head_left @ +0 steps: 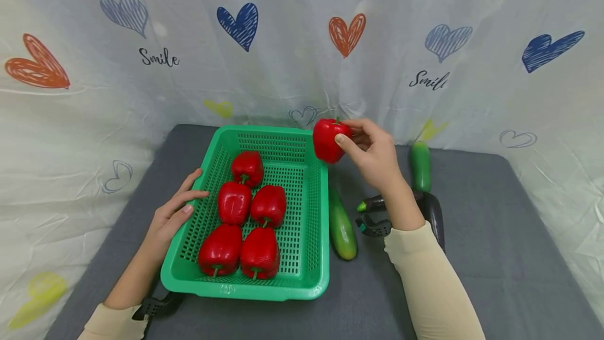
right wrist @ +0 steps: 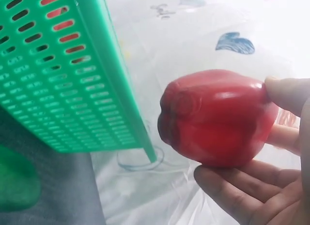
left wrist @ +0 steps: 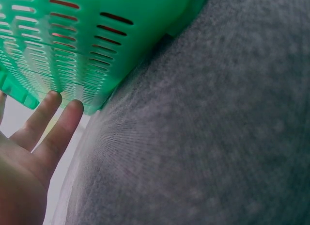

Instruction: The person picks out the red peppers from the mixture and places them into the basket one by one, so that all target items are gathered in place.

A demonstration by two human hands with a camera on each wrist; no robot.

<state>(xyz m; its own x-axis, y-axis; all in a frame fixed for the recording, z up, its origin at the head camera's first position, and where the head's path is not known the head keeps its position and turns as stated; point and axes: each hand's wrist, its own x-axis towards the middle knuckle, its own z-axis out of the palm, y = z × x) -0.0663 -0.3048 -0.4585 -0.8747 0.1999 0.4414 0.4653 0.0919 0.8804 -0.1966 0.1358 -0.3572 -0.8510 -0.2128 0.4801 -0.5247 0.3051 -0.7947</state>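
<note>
My right hand (head_left: pixel 377 153) pinches a red bell pepper (head_left: pixel 330 140) between thumb and fingers, raised at the far right corner of a green plastic basket (head_left: pixel 245 291). The right wrist view shows this bell pepper (right wrist: pixel 218 118) outside the basket wall (right wrist: pixel 97 89), with the thumb at its stem end. My left hand (head_left: pixel 167 219) rests at the basket's left rim, one finger reaching over it. In the left wrist view, two straight fingers of the left hand (left wrist: pixel 29 157) lie against the outer wall. Several red bell peppers (head_left: pixel 234 202) sit in the basket's left and middle part.
A green cucumber-like vegetable (head_left: pixel 342 227) lies along the basket's right side. Beyond the right forearm are another green vegetable (head_left: pixel 420 167) and dark eggplants (head_left: pixel 431 214), partly hidden by the arm. A grey cloth (head_left: pixel 509 256) covers the table; a heart-printed white sheet (head_left: pixel 292 72) hangs behind.
</note>
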